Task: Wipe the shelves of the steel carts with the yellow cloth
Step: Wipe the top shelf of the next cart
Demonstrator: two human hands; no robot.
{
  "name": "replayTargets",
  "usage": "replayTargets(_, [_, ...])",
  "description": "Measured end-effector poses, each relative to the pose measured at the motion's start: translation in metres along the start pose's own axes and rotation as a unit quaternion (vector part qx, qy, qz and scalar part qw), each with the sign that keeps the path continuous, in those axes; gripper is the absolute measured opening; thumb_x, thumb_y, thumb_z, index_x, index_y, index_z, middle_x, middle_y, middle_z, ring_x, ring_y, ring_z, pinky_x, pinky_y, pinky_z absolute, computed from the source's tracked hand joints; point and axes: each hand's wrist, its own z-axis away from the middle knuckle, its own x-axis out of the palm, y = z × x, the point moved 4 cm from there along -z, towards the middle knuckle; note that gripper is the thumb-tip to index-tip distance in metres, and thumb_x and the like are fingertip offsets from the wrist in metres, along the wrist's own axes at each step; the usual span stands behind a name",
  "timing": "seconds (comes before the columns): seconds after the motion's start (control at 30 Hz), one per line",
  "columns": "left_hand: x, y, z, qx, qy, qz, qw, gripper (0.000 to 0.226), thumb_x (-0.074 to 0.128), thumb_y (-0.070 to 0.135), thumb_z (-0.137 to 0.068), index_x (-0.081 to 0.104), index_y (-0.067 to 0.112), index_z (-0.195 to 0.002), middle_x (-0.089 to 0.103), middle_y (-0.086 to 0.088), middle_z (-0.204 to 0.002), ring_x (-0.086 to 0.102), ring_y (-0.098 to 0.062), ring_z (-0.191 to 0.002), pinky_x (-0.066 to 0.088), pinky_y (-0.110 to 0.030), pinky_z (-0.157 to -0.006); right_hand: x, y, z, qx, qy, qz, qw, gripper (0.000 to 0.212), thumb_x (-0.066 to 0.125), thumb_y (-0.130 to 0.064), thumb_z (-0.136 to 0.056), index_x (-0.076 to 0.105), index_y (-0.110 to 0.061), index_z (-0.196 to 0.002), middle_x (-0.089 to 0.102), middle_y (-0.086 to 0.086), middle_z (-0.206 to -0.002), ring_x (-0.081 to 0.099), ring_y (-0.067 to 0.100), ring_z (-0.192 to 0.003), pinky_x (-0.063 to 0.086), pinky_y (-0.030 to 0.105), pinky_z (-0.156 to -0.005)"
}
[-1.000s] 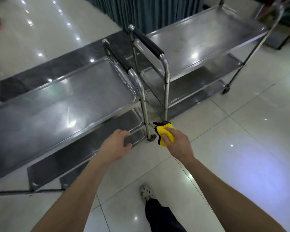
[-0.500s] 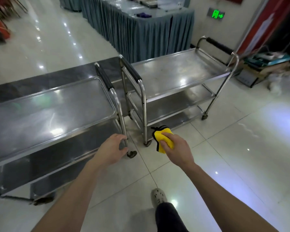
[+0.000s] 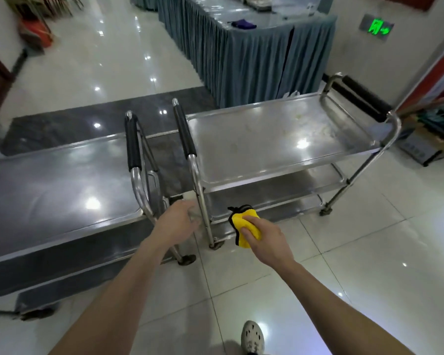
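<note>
Two steel carts stand end to end, their black-padded handles facing across a narrow gap: the left cart (image 3: 62, 180) runs off the frame's left edge, and the right cart (image 3: 274, 139) shows its rimmed top shelf whole, with whitish smears on it. A skirted table (image 3: 241, 55) stands close behind the right cart, while pale floor tiles (image 3: 369, 252) lie open in front and to the right. Compared with half a second ago, the view is closer to the right cart, and the left hand (image 3: 176, 221) has left the left cart's corner leg for the gap, near the right cart's post (image 3: 203, 213). Its fingers are loosely bent and blurred, with nothing in them. The right hand (image 3: 267, 239) reaches forward, palm down, gripping the bunched yellow cloth (image 3: 246, 221) at the near edge of the right cart's lowest shelf; whether it touches is unclear.
</note>
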Motion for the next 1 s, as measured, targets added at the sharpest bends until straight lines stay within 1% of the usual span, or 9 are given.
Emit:
replayTargets(0.1, [-0.003,0.013,-0.028,-0.034,0.037,0.025,0.998,0.028,0.067,0.033,-0.103,0.068,0.026,-0.131,0.065,0.004,-0.117,0.069,-0.018,-0.093,0.061,-0.040,-0.085,-0.017,0.014,-0.056,-0.008,-0.025,0.015,1.000,0.042,0.062,-0.050,-0.103,0.064,-0.036,-0.143,0.072,0.003,-0.128,0.066,0.026,-0.117,0.049,0.038,-0.094])
replayTargets(0.23, [-0.009,0.011,-0.065,-0.062,0.062,0.047,0.995,0.035,0.062,0.042,-0.107,0.064,0.029,-0.139,0.062,0.003,-0.131,0.066,-0.022,-0.114,0.054,-0.047,-0.105,-0.045,-0.007,-0.148,-0.037,0.003,0.021,0.999,0.042,0.062,-0.049,-0.103,0.063,-0.035,-0.143,0.073,0.010,-0.123,0.065,0.034,-0.114,0.048,0.040,-0.092])
replayTargets(0.4, [-0.022,-0.001,-0.122,-0.086,0.124,0.070,0.986,0.037,0.054,0.047,-0.110,0.063,0.024,-0.137,0.062,-0.003,-0.133,0.065,-0.023,-0.119,0.054,-0.054,-0.108,-0.044,-0.033,-0.235,-0.095,0.083,0.020,0.992,0.049,0.059,-0.053,-0.103,0.053,-0.042,-0.150,0.066,0.007,-0.134,0.060,0.035,-0.120,0.047,0.045,-0.097])
replayTargets(0.5, [-0.027,-0.010,-0.154,-0.103,0.142,0.076,0.982,0.042,0.050,0.048,-0.112,0.059,0.021,-0.142,0.061,-0.008,-0.135,0.064,-0.028,-0.122,0.053,-0.056,-0.109,0.002,-0.011,-0.256,-0.058,-0.094,0.157,0.981,0.074,0.047,-0.069,-0.103,0.018,-0.048,-0.168,0.029,0.011,-0.172,0.025,0.035,-0.159,0.029,0.061,-0.122])
replayTargets(0.57, [-0.030,-0.017,-0.173,-0.115,0.140,0.076,0.980,0.048,0.048,0.050,-0.112,0.056,0.018,-0.146,0.061,-0.011,-0.137,0.062,-0.031,-0.124,0.051,-0.056,-0.109,0.032,0.015,-0.256,-0.007,-0.237,0.223,0.946,0.076,0.035,-0.078,-0.102,0.006,-0.052,-0.167,0.001,0.008,-0.180,-0.003,0.033,-0.165,0.008,0.070,-0.127])
replayTargets(0.6, [-0.032,-0.020,-0.183,-0.118,0.140,0.077,0.980,0.050,0.048,0.051,-0.111,0.054,0.017,-0.147,0.061,-0.012,-0.136,0.062,-0.032,-0.124,0.051,-0.056,-0.108,0.040,0.024,-0.256,0.004,-0.252,0.227,0.941,0.074,0.031,-0.078,-0.103,0.008,-0.052,-0.168,-0.001,0.007,-0.180,-0.006,0.032,-0.165,0.004,0.071,-0.127])
replayTargets(0.8, [-0.050,-0.026,-0.248,-0.126,0.160,0.108,0.973,0.068,0.049,0.054,-0.110,0.027,0.022,-0.166,0.045,-0.012,-0.161,0.051,-0.034,-0.143,0.044,-0.057,-0.119,0.054,0.024,-0.279,-0.009,-0.119,0.197,0.973,0.068,0.029,-0.076,-0.104,0.017,-0.051,-0.166,0.008,0.004,-0.180,-0.004,0.024,-0.166,0.004,0.069,-0.128])
replayTargets(0.9, [-0.057,-0.021,-0.280,-0.125,0.161,0.118,0.972,0.079,0.049,0.057,-0.109,0.010,0.028,-0.172,0.029,-0.012,-0.172,0.041,-0.035,-0.153,0.038,-0.055,-0.122,0.070,0.028,-0.284,0.021,-0.139,0.208,0.968,0.071,0.022,-0.082,-0.101,0.006,-0.056,-0.165,-0.006,0.005,-0.180,-0.015,0.029,-0.165,-0.003,0.071,-0.126])
replayTargets(1.0, [-0.064,-0.018,-0.310,-0.134,0.171,0.116,0.969,0.083,0.049,0.056,-0.108,0.002,0.030,-0.172,0.026,-0.014,-0.172,0.048,-0.039,-0.147,0.042,-0.055,-0.117,0.091,0.040,-0.266,-0.012,-0.158,0.282,0.946,0.072,0.017,-0.082,-0.101,-0.001,-0.056,-0.166,-0.026,0.008,-0.176,-0.030,0.036,-0.160,-0.008,0.076,-0.122])
